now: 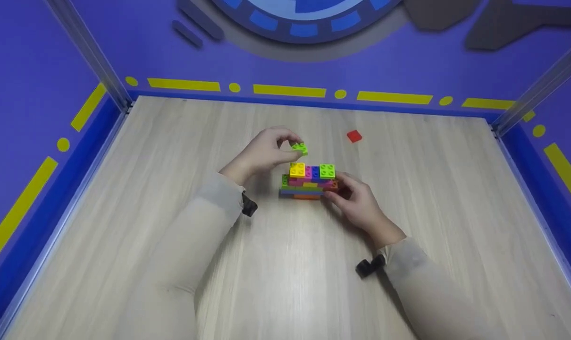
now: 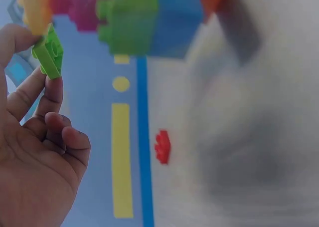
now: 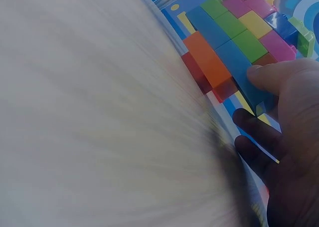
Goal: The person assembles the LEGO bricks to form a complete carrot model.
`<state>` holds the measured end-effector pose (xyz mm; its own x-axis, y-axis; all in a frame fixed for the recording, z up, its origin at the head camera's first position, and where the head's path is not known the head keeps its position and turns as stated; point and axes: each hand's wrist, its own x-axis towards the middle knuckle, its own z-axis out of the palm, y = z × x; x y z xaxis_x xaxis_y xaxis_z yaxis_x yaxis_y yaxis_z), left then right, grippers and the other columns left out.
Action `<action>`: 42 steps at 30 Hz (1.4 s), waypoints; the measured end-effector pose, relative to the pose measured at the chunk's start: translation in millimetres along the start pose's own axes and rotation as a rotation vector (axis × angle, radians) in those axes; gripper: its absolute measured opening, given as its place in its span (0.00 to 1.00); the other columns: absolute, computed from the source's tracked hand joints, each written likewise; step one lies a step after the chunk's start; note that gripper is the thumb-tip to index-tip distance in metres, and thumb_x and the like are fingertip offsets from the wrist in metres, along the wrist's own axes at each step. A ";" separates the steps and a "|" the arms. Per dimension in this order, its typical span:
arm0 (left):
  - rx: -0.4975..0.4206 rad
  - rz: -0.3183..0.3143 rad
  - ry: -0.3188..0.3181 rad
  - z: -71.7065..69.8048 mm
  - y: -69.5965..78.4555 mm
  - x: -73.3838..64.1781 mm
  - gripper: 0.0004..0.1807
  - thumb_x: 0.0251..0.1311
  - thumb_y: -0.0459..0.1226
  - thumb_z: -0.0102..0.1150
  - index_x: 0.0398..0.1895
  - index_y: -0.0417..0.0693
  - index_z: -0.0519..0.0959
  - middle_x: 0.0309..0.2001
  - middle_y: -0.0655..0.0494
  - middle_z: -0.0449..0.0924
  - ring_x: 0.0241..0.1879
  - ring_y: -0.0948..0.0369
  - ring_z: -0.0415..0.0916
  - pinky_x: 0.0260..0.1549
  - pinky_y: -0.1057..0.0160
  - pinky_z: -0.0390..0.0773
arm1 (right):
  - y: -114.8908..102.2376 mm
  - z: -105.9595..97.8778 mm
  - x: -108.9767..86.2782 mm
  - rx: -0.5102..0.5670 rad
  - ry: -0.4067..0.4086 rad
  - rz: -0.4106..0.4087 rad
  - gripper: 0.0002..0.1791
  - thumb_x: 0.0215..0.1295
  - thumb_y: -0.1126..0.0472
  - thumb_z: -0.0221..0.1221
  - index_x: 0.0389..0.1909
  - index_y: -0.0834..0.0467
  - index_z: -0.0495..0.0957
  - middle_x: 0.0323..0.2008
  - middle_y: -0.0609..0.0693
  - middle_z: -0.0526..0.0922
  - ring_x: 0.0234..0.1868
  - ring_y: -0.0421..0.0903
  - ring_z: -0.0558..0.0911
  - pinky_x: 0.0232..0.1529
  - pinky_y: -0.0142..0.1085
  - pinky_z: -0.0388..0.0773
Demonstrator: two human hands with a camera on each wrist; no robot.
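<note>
A stack of coloured toy building bricks (image 1: 308, 183) stands on the table, with orange at its base, blue and green rows above, and yellow, pink, blue and lime pieces on top. Just above its back left, my left hand (image 1: 266, 150) pinches a loose lime green brick (image 2: 48, 52) between thumb and fingers, apart from the stack. My right hand (image 1: 358, 200) holds the stack's right end, its thumb pressed on a blue brick (image 3: 241, 70) in the right wrist view. Some of the right fingers are hidden behind the stack.
A red brick (image 1: 354, 136) lies alone on the wooden table (image 1: 285, 264), behind and right of the stack. Blue panels with yellow marks (image 1: 289, 90) wall the table at the back and both sides. Each wrist wears a black device (image 1: 249, 205).
</note>
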<state>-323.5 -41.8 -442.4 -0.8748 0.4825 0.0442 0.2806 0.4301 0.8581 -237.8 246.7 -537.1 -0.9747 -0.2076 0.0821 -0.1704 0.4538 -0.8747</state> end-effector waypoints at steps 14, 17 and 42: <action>0.056 0.146 -0.094 20.0 18.1 -10.3 0.16 0.69 0.42 0.76 0.58 0.53 0.91 0.52 0.57 0.84 0.61 0.48 0.78 0.73 0.44 0.76 | 1.8 0.3 0.3 0.041 0.005 -0.063 0.29 0.79 0.61 0.71 0.78 0.55 0.80 0.64 0.55 0.89 0.58 0.48 0.87 0.57 0.25 0.83; 0.061 0.141 -0.095 21.7 16.6 -11.2 0.16 0.69 0.43 0.76 0.58 0.55 0.91 0.52 0.58 0.84 0.60 0.52 0.77 0.74 0.44 0.76 | 2.1 0.1 0.5 0.041 0.009 -0.064 0.30 0.78 0.61 0.72 0.78 0.55 0.80 0.64 0.56 0.88 0.59 0.49 0.87 0.58 0.25 0.83; -0.165 0.088 -0.133 40.7 -8.1 -16.4 0.13 0.76 0.46 0.71 0.55 0.53 0.83 0.60 0.52 0.84 0.58 0.56 0.81 0.59 0.61 0.85 | -0.3 2.1 -0.3 0.035 0.013 -0.052 0.30 0.78 0.61 0.71 0.78 0.53 0.80 0.62 0.55 0.88 0.58 0.49 0.87 0.58 0.25 0.83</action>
<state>-295.3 -22.2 -470.8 -0.7870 0.6136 0.0645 0.2756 0.2560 0.9266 -237.2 244.8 -537.8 -0.9664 -0.2192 0.1340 -0.2161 0.4118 -0.8853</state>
